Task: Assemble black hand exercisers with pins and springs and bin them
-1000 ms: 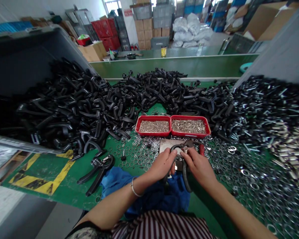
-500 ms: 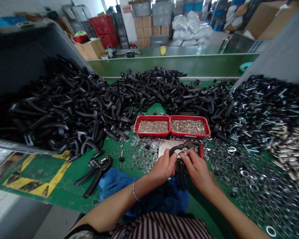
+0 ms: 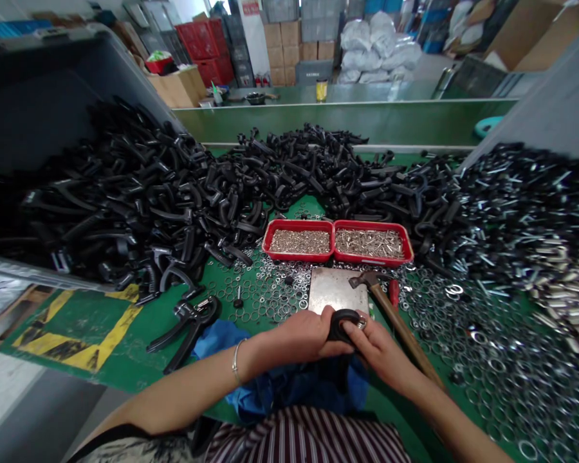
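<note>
My left hand (image 3: 313,335) is closed around a black hand grip (image 3: 336,326), its curved end showing above my fingers. My right hand (image 3: 380,350) pinches the same part from the other side, thumb and fingers at a small shiny metal piece (image 3: 361,323) that looks like a coil or ring. The lower handle hangs down between my hands, mostly hidden. Just beyond them lies a flat metal plate (image 3: 332,292). A hammer (image 3: 396,318) with a wooden handle rests along its right side, head on the plate. Blue cloth (image 3: 265,392) lies under my forearms.
Two red trays (image 3: 300,257) of small metal pins and bits stand behind the plate. Black grip parts (image 3: 174,193) heap at left and back. Washers and rings (image 3: 487,360) spread right, beside bolts and sleeves (image 3: 564,289). An assembled hand grip (image 3: 188,328) lies left; a red-handled tool (image 3: 394,292) near the hammer.
Both hands have drawn the hand grip back toward my body, off the metal plate. The plate and hammer now show more fully. The view has shifted slightly.
</note>
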Motion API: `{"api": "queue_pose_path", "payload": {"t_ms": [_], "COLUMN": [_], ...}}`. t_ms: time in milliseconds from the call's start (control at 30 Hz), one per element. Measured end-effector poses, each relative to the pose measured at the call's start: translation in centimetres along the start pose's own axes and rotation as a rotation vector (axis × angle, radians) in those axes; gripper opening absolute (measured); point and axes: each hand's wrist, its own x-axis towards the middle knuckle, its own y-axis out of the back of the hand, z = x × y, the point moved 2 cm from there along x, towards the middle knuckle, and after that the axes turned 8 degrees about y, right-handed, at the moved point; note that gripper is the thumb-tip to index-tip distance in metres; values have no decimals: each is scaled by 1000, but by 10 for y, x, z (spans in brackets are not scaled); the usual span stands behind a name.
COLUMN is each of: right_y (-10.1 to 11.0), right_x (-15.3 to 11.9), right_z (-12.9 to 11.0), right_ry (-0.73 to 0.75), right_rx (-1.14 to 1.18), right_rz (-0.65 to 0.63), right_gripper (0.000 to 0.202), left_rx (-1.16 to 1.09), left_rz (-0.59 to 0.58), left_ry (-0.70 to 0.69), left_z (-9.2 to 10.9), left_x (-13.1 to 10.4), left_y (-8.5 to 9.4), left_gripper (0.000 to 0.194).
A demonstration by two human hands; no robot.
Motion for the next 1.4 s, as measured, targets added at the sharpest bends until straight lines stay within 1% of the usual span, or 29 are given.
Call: {"api": "queue_pose_path", "payload": {"t_ms": [67, 133, 200, 267, 300, 367, 400, 467, 533, 600, 667, 700, 767, 800, 833, 900, 1000, 1067, 1167, 1233, 1300, 1367, 1400], "right_y": [-3, -2, 5, 17, 26, 50, 64, 94, 119, 134, 137, 135, 128, 125, 122, 119, 118, 116, 114, 113, 115, 116, 115], "right_x": [1, 8, 22, 41, 52, 72, 81, 95, 107, 120, 136, 144, 158, 163, 167, 169, 165, 163, 164, 165, 159, 142, 130], "right_z": [0, -1, 2, 6, 8, 13, 16, 24, 33, 40, 44, 45, 47, 48, 50, 53, 57, 58, 55, 50, 44, 38, 36], "right_ry": [4, 14, -25, -43, -18, 95, 150, 196, 192, 161, 112, 88, 62, 60, 62, 69, 89, 101, 103, 99, 96, 140, 172], "right_rx": [-65, -138, -244, -415, -508, -662, -722, -845, -981, -1098, -1187, -1219, -1252, -1255, -1254, -1251, -1250, -1250, -1242, -1238, -1208, -1094, -1007], "right_rz": [-7, -1, -6, -2, 22, 107, 159, 231, 232, 176, 101, 74, 36, 27, 21, 21, 41, 77, 157, 197, 257, 359, 400], "right_gripper": [31, 29, 30, 30, 29, 28, 26, 24, 26, 27, 29, 28, 26, 24, 22, 19, 18, 21, 24, 26, 28, 26, 23], "left_rx": [3, -48, -132, -183, -179, -102, -39, 98, 210, 269, 311, 344, 416, 445, 462, 472, 467, 427, 312, 226, 112, -42, -123], "left_rz": [-21, -15, -21, -42, -54, -61, -53, -22, 46, 143, 230, 243, 210, 181, 155, 131, 157, 195, 273, 338, 435, 532, 554], "left_ry": [-14, 6, 45, 90, 112, 146, 156, 155, 146, 117, 54, 17, -24, -23, -12, 10, 15, 2, 2, 33, 60, 77, 81], "left_z": [0, -5, -14, -25, -30, -36, -37, -36, -33, -30, -26, -25, -24, -25, -26, -31, -40, -44, -48, -46, -42, -36, -33], "left_x": [-1, 6, 20, 38, 46, 60, 65, 75, 89, 110, 139, 154, 183, 194, 202, 212, 213, 211, 209, 203, 187, 158, 141], "left_y": [5, 11, 16, 17, 18, 20, 23, 34, 50, 67, 78, 80, 76, 72, 68, 59, 50, 48, 50, 54, 58, 58, 56], "left_gripper": [75, 74, 70, 61, 56, 51, 51, 50, 46, 39, 32, 29, 24, 22, 20, 17, 20, 23, 24, 22, 19, 17, 15]}}
